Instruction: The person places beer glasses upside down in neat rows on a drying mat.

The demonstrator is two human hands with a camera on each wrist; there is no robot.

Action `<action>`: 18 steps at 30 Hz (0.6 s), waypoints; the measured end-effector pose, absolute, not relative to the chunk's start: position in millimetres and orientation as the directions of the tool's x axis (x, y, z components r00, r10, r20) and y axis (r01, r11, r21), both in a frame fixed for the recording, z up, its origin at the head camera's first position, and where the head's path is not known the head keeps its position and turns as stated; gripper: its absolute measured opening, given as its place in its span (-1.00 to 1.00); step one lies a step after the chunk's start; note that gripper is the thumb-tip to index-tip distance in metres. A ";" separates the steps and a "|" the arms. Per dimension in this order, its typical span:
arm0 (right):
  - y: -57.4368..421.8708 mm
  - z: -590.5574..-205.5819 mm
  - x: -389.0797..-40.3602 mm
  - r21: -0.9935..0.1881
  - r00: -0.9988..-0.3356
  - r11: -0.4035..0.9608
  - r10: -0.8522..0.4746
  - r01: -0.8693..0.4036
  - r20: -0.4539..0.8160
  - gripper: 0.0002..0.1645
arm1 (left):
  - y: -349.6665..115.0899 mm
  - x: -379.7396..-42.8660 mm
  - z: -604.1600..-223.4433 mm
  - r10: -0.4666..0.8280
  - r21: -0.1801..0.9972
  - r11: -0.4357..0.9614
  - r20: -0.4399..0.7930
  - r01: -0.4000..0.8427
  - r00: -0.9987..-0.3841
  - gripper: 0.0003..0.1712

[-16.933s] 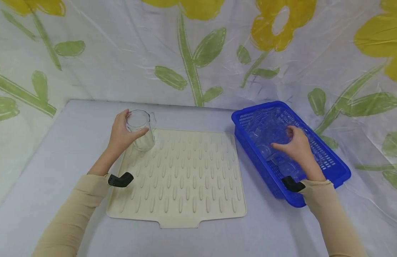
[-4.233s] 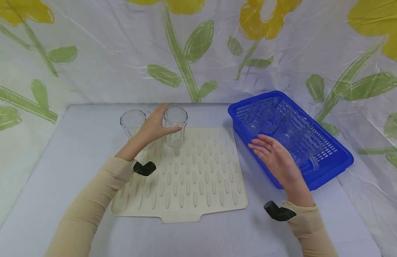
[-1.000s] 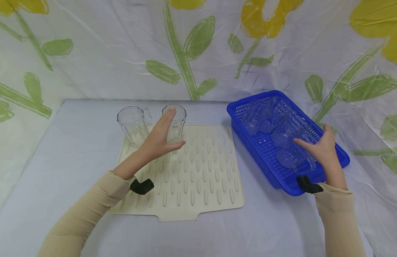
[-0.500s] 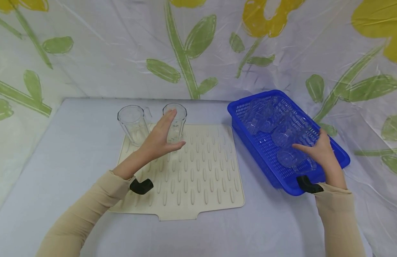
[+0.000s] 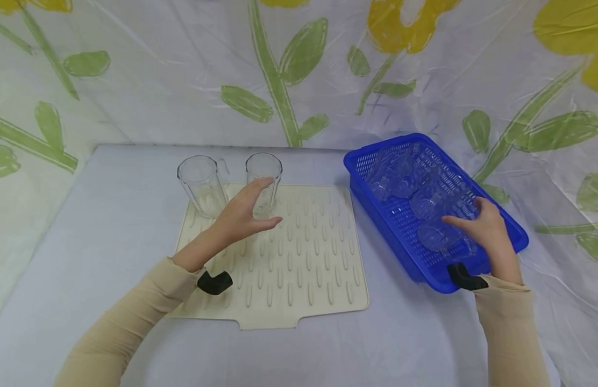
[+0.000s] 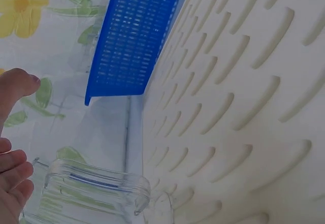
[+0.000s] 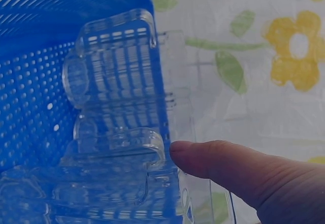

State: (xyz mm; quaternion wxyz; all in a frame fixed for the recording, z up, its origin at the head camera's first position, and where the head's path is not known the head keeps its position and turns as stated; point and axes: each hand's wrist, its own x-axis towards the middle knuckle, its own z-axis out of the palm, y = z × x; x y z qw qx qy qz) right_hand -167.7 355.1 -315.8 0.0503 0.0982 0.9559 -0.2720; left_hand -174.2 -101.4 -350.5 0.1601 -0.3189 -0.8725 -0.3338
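On the beige ridged mat (image 5: pixel 299 290) stand two clear glass mugs: the left mug (image 5: pixel 198 180) with its handle to the right, and the second mug (image 5: pixel 265 174) beside it. My left hand (image 5: pixel 241 215) is in front of the second mug, thumb and fingers spread apart with nothing between them. In the blue basket (image 5: pixel 381 231) several more glass mugs (image 5: pixel 427 204) lie on their sides. My right hand (image 5: pixel 485 228) reaches over the basket's right part, thumb and fingers apart above the nearest mug. In the right wrist view the thumb (image 7: pixel 203 158) overlaps the mugs' rim ends; the other fingers are hidden there.
The basket stands at an angle right of the mat, its far end near the flowered cloth (image 5: pixel 183 75) behind the table. White tabletop (image 5: pixel 105 226) shows around the mat.
Since the oldest frame, a second mug has come onto the mat. Lately my left hand has drawn away from it, its fingers lowering; my right hand has moved over the basket, its fingers bending toward the thumb.
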 end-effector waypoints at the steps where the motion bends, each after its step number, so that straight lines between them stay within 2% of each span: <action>1: 354.9 -315.4 -167.2 -0.514 -0.976 0.831 0.161 0.214 -0.147 0.23 | -101.4 -174.0 -351.8 0.449 0.483 0.578 0.485 0.658 -0.750 -0.17; 10: 352.3 -312.8 -165.9 -0.491 -0.977 0.844 0.176 0.214 -0.124 0.27 | -99.8 -167.3 -365.7 0.427 0.541 0.531 0.494 0.652 -0.757 -0.20; 18: 351.2 -312.5 -162.1 -0.493 -0.970 0.836 0.209 0.242 -0.122 0.26 | -93.3 -149.0 -371.0 0.470 0.477 0.488 0.562 0.731 -0.680 -0.19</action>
